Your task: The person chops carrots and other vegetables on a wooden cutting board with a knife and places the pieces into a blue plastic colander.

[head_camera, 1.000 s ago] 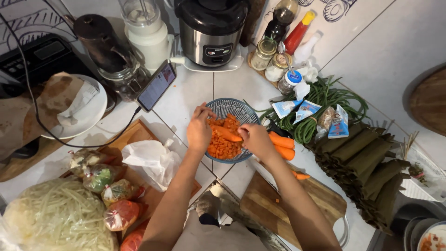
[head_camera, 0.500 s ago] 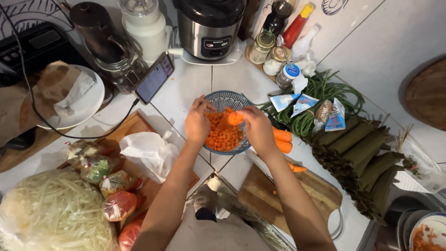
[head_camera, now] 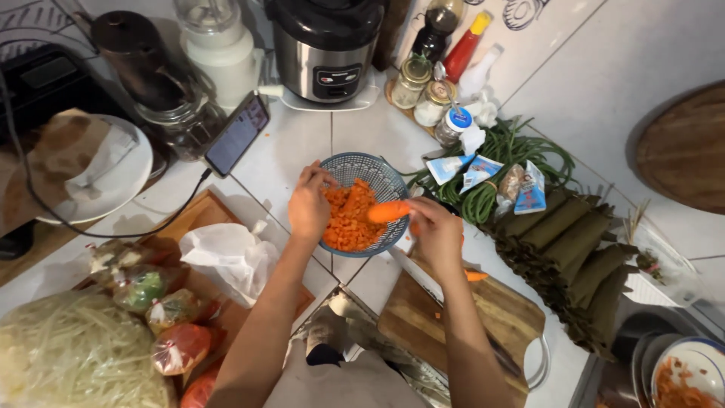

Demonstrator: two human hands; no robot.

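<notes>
Right now the person's right hand (head_camera: pixel 436 233) is pinching a whole carrot (head_camera: pixel 388 211) by its thick end, with the fingers curled tight around it. The carrot is lying almost flat, with its long line going side to side. Its free tip is pointing to the person's left, a little upward in the view, toward the middle of the blue basket (head_camera: pixel 377 172). So the carrot is sticking out from the right hand over the right rim of the basket, just above the heap of grated carrot (head_camera: pixel 349 219) inside.

The left hand (head_camera: pixel 308 208) is sitting on the left rim of the basket. Its fingers are bent and close together, touching the rim and the edge of the orange heap. It looks like it is steadying the basket, but whether it is pinching anything small cannot be told. The right hand is the one nearer to the carrot, since it is already holding it; the left hand is across the heap from the carrot's tip.

The basket is standing on the white tiled counter (head_camera: pixel 302 151), near its middle. A wooden cutting board (head_camera: pixel 453 325) is lying just under the right arm, toward the near edge of the counter. A phone (head_camera: pixel 236 134) is leaning farther back on the left, and green long beans (head_camera: pixel 521 151) are lying to the right of the basket.
</notes>
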